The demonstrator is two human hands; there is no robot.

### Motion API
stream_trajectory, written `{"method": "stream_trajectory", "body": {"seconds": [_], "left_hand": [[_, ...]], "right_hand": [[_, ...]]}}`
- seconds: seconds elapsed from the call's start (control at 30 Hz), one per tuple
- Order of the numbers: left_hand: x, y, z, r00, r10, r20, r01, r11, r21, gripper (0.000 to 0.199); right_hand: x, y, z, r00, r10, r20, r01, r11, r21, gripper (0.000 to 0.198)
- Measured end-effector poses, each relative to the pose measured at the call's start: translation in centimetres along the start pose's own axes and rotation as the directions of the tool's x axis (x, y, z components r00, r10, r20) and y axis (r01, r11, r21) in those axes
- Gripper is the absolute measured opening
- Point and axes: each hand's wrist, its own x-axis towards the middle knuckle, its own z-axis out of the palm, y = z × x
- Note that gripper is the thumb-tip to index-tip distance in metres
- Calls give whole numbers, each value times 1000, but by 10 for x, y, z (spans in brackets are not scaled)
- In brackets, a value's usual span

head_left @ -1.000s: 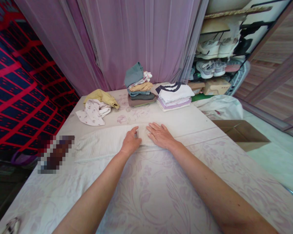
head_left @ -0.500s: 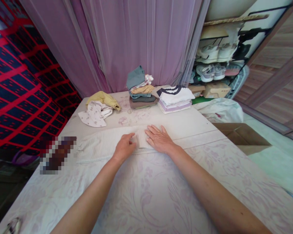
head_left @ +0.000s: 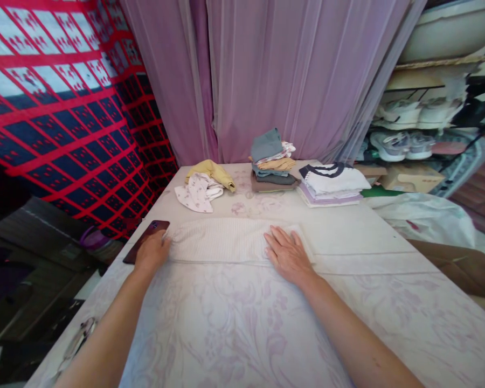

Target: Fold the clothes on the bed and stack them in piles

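White finely striped trousers (head_left: pixel 222 240) lie folded into a long strip across the bed-like surface. My right hand (head_left: pixel 289 253) rests flat on their right part, fingers spread. At their left end, my left hand (head_left: pixel 152 250) has its fingers closed on the gathered edge; the fingertips are partly hidden. Beside and partly beneath that hand is a dark phone (head_left: pixel 139 245).
Behind lie a crumpled yellow and pale printed clothes heap (head_left: pixel 206 183), a coloured folded stack (head_left: pixel 272 164) and a white and lilac stack (head_left: pixel 331 186). A purple curtain (head_left: pixel 286 81) hangs at the back. Shoe shelves (head_left: pixel 412 129) and a brown box (head_left: pixel 452 264) stand right.
My left hand has moved from the middle of the trousers to their left end. My right hand stays flat on the right part. The view has turned left.
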Motion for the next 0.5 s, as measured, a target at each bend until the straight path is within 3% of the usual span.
{"method": "stream_trajectory", "body": {"seconds": [0.17,0.33,0.5], "left_hand": [[13,-10,-7,983,-59,173,55,998,28,46],[24,-13,-6,971,-60,233,61,998,2,39],[23,-12,-3,974,-100,203,124,986,-109,32]], "right_hand": [[-8,-37,-4,990,-42,-138,44,999,15,41],[-6,-91,2,974,-225,-32,227,966,126,42],[9,-133,14,957,-281,67,262,942,210,43]]}}
